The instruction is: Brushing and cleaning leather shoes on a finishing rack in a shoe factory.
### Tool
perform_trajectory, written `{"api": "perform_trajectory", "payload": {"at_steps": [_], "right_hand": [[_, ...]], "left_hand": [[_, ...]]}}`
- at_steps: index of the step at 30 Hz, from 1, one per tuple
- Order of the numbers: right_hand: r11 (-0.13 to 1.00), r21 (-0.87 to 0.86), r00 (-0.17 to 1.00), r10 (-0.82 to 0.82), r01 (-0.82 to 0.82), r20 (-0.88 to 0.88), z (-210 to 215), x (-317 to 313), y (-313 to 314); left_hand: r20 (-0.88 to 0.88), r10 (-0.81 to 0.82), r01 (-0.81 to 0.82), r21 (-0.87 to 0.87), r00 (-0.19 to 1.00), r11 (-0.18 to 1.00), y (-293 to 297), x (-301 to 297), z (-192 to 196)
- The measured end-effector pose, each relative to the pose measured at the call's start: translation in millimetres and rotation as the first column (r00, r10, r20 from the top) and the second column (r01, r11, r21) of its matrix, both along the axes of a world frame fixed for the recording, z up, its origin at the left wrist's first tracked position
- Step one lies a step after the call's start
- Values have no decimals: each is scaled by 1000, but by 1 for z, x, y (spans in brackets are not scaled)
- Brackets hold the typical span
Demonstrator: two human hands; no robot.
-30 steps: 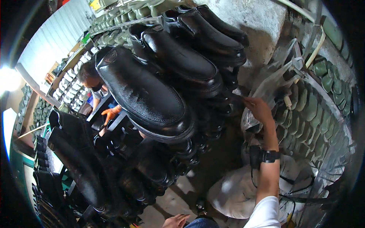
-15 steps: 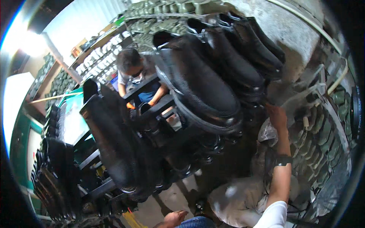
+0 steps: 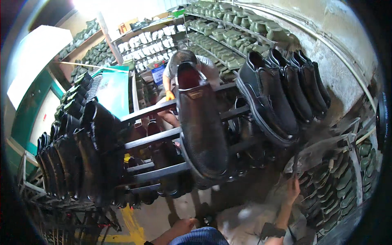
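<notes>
In front of me, a rack of dark metal bars point(image 3: 157, 138) carries several black leather shoes. The nearest black shoe point(image 3: 204, 132) stands toe down across the bars. To its right, more black shoes point(image 3: 274, 100) hang in a row. My right hand point(image 3: 291, 188) is raised below that row, its fingers closed at a thin dark upright piece, too blurred to name. A black band point(image 3: 272, 231) circles my right wrist. At the lower edge, in front of my striped clothing, my left hand point(image 3: 184, 226) is loosely curled, with nothing visible in it.
Another row of black shoes point(image 3: 69, 157) stands at the left. Behind the rack a co-worker point(image 3: 183, 61) bends forward. Shelves of green shoe lasts point(image 3: 222, 38) line the back, and more lasts point(image 3: 332, 183) fill the right. A pale covered bundle point(image 3: 245, 218) lies near my right arm.
My view has swung, so the shoes and rack appear farther off and shifted right. My right hand sits lower in the picture. My left hand stays near the lower edge.
</notes>
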State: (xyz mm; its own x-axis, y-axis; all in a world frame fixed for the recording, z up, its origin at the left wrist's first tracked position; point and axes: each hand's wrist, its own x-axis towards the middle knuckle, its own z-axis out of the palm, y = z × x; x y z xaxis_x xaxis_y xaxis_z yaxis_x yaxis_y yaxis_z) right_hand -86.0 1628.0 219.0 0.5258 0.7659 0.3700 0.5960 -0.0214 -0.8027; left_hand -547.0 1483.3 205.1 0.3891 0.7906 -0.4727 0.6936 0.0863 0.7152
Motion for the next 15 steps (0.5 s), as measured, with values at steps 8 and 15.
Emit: {"api": "perform_trajectory", "payload": {"at_steps": [8,15], "right_hand": [[986,156,916,121,-65,-381,110,-176,-71],[964,221,797,246,-145,-552,135,-272,-116]], "left_hand": [[-29,158,-155,75,987,985,-73,-57,-13],[66,388,-394,146,919,908,-124,-130,-7]]}}
